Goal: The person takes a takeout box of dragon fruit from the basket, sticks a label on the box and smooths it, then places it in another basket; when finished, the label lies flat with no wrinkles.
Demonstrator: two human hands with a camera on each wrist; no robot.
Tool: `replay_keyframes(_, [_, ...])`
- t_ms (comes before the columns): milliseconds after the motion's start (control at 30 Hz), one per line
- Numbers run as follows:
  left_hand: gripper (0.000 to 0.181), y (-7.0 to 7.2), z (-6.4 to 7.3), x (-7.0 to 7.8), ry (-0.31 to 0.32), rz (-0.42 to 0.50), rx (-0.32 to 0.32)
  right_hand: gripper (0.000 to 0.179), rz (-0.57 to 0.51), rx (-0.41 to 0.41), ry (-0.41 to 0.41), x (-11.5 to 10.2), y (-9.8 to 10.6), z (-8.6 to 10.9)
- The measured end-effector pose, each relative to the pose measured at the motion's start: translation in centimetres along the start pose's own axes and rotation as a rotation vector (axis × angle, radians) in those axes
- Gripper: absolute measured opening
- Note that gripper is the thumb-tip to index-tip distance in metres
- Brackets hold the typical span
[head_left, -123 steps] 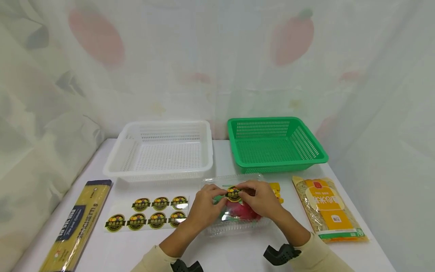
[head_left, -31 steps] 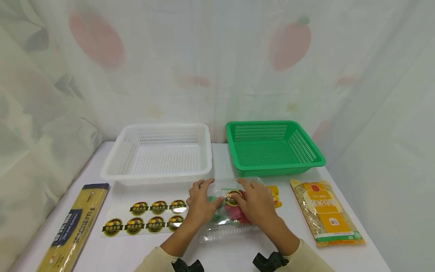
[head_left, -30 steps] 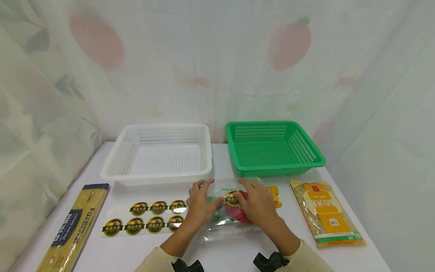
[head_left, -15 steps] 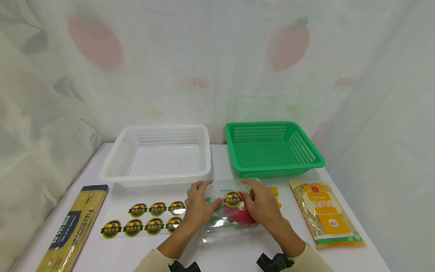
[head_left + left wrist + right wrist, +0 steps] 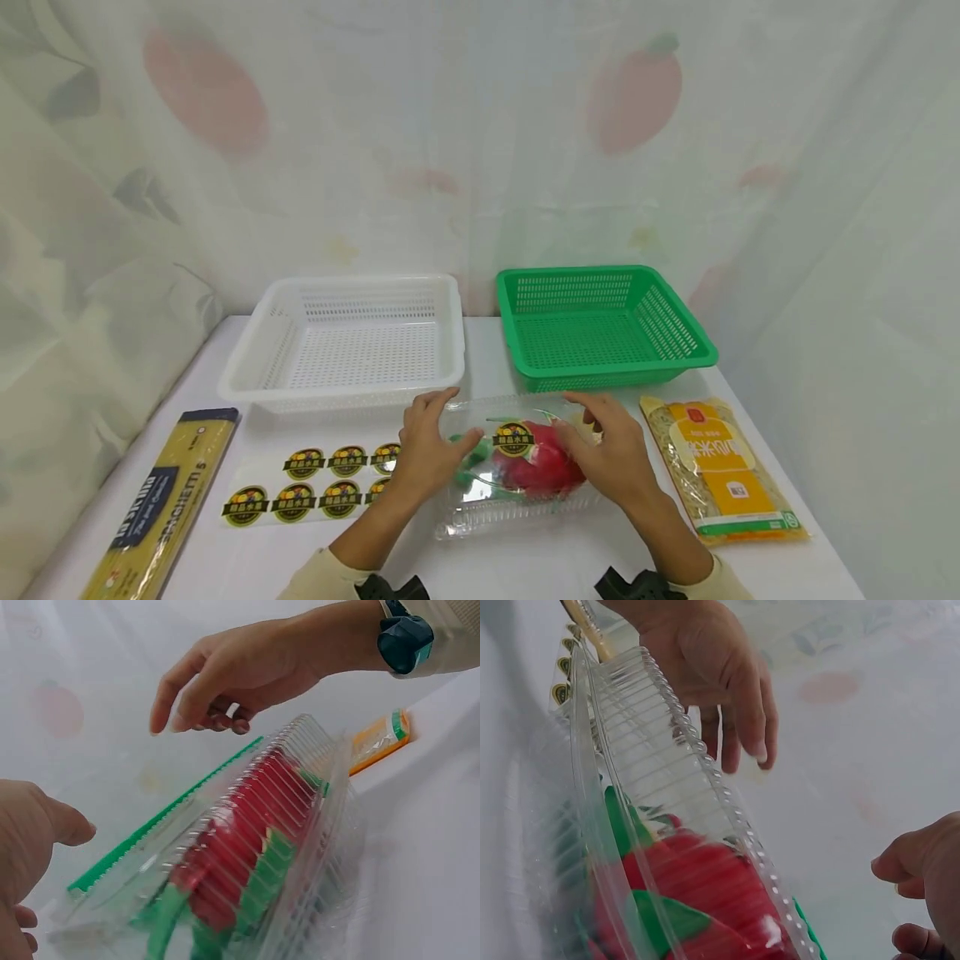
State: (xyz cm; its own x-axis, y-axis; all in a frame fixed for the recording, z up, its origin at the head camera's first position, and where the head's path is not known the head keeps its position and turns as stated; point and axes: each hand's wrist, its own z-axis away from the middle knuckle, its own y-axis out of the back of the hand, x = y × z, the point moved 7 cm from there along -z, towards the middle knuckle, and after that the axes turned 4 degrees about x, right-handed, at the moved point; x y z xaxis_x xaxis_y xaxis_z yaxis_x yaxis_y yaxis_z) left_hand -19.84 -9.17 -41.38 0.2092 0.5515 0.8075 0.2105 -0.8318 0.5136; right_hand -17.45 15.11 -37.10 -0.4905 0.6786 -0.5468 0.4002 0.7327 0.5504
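Observation:
A clear plastic clamshell box [image 5: 480,521] lies closed on the table, with red and green fruit [image 5: 543,467] like dragon fruit inside. A round black and gold sticker [image 5: 514,439] sits flat on its lid. By the box's left side, my left hand [image 5: 429,450] has its thumb and fingers spread and holds nothing. My right hand [image 5: 617,454] is over the right side, fingers loosely bent, also with nothing in it. In the left wrist view the right hand [image 5: 247,671] shows above the box's ribbed edge [image 5: 300,750].
A sheet of several matching stickers [image 5: 300,504] lies left of the box, beside a spaghetti pack [image 5: 161,508]. Behind stand a white basket [image 5: 345,387] and a green basket [image 5: 615,372]. A yellow noodle bag [image 5: 723,475] is at the right.
Earlier both hands held the sticker over the lid, then the right hand pressed on it. Now the sticker is on the lid and both hands have drawn apart to the sides.

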Motion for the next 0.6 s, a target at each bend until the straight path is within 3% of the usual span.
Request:
replay_keyframes(300, [0.064, 3.3, 0.0, 0.8, -0.052, 0.043, 0.013, 0.039, -0.056, -0.038, -0.093, 1.8, 0.9, 0.9])
replay_keyframes(600, [0.065, 6.7, -0.7, 0.5, -0.110, 0.042, 0.092, 0.045, -0.079, -0.103, -0.177, 3.2, 1.1, 1.9])
